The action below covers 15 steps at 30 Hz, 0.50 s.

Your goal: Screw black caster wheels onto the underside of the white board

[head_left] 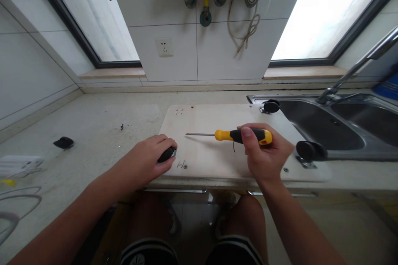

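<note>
My right hand (267,153) is closed around the handle of a yellow and black screwdriver (224,135). Its thin shaft points left above a pale board (217,157), with the tip apart from the surface. In my left hand (155,155) is a black caster wheel (166,155), gripped at the board's near left corner. Two more caster wheels, one at the back right (271,106) and one at the front right (307,151), stand on metal plates on the board. Several small holes (179,112) show in its far left corner.
Another black caster (64,143) lies on the counter (102,116) at the left, near small dark screws (122,126). A steel sink (320,124) with a faucet (332,91) is at the right. Hoses and an outlet (164,47) are on the wall. A cable lies at the far left.
</note>
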### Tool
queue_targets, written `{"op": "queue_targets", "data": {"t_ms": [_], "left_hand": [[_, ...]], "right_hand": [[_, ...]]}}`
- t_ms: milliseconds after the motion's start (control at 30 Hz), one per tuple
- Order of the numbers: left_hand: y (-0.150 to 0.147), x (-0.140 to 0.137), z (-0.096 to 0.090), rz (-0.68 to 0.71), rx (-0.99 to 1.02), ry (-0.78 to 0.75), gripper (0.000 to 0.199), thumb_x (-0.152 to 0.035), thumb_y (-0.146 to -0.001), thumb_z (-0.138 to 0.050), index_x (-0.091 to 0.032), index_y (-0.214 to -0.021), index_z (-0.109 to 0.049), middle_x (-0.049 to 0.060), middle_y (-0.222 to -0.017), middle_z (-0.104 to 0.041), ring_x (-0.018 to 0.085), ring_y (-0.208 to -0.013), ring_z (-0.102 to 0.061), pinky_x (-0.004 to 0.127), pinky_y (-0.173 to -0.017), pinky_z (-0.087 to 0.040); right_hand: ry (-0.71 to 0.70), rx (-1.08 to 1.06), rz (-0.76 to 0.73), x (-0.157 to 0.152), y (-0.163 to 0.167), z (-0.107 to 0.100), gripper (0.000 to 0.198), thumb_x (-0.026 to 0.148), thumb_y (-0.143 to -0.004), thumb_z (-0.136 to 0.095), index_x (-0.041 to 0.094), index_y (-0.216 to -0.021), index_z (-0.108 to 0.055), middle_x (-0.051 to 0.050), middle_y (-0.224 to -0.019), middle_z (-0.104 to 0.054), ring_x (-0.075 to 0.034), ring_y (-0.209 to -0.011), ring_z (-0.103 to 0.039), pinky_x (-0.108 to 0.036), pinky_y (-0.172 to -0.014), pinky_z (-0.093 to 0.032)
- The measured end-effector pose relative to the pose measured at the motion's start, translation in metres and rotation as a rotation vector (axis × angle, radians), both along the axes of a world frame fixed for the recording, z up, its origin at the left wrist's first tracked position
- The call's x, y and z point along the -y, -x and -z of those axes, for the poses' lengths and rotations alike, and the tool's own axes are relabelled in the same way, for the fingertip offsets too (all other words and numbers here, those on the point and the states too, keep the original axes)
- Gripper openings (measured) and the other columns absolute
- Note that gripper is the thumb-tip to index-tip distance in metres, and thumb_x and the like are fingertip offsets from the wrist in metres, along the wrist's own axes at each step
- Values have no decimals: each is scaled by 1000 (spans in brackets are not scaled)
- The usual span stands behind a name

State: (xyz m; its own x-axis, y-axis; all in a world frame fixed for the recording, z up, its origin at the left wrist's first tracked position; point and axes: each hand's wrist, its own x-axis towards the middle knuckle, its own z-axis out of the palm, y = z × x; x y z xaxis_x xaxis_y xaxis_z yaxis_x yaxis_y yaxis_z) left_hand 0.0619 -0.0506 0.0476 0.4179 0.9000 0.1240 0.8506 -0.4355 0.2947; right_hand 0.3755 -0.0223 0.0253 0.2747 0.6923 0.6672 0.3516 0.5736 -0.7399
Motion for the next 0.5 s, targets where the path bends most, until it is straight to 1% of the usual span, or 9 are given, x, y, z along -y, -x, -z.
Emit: {"op": "queue_targets", "data": {"t_ms": [167, 267, 400, 500], "left_hand": [[-5, 1, -8, -38, 1, -1, 21, -40, -100, -63, -25, -108, -75, 8, -112, -83, 29, -97, -77, 40, -89, -60], [-6, 2, -8, -49, 0, 4, 21, -40, -99, -63, -24, -107, -75, 9, -111, -82, 29, -96, -77, 41, -88, -60], [-6, 6, -3, -50, 44, -3, 25, -40, -101, -61, -23, -114, -74, 10, -116, -81, 30, -103, -77, 44, -94, -60], [-4, 8, 2, -60, 86, -28, 29, -41, -102, -60, -22, -119, -73, 11, -119, -81, 31, -106, -78, 45, -97, -61]], "right_hand": [[4, -3, -28, 1, 1, -4, 34, 52, -97, -83, 20, -87, -83, 2, -60, -64, -9, -49, -51, -26, -49, -40], [5, 5, -71, 0, 1, -7, 34, 51, -97, -83, 20, -86, -82, 1, -63, -67, -9, -50, -50, -26, -51, -40], [33, 29, -173, -1, 3, -10, 34, 51, -97, -82, 20, -85, -82, 1, -63, -69, -9, -48, -50, -26, -50, -41], [48, 40, -218, -2, 5, -13, 34, 51, -97, -81, 19, -83, -81, 0, -64, -70, -9, -49, -52, -26, -50, -41]]}}
